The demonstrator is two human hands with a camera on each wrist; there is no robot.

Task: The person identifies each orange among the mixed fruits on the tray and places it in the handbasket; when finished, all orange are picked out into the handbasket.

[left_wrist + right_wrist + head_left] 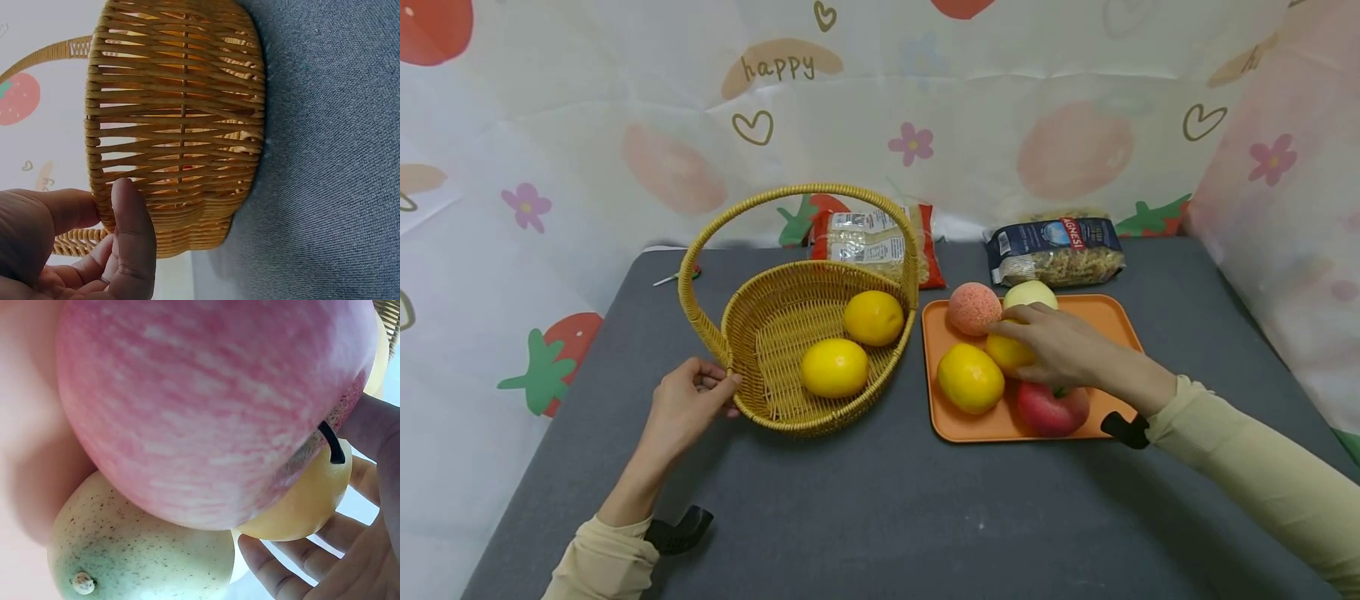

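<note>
My left hand [688, 408] pinches the near left rim of a wicker basket [797, 421], its thumb and a fingertip on either side of the rim in the left wrist view. Two yellow lemons [835, 367] lie inside the basket. Over the orange tray [1108, 312], my right hand [1056, 342] has thumb and fingers around a yellow lemon [300, 509], partly hidden by the hand. Around it on the tray are another lemon [970, 379], a red apple [1052, 408], a pink ball-like fruit [974, 308] and a pale green pear [1030, 294].
Behind the basket lies a red and clear food bag [880, 242]. A dark blue pasta pack [1056, 250] stands behind the tray. Small scissors [677, 276] rest at the back left of the grey table [850, 508]. A patterned cloth [865, 117] hangs around the table.
</note>
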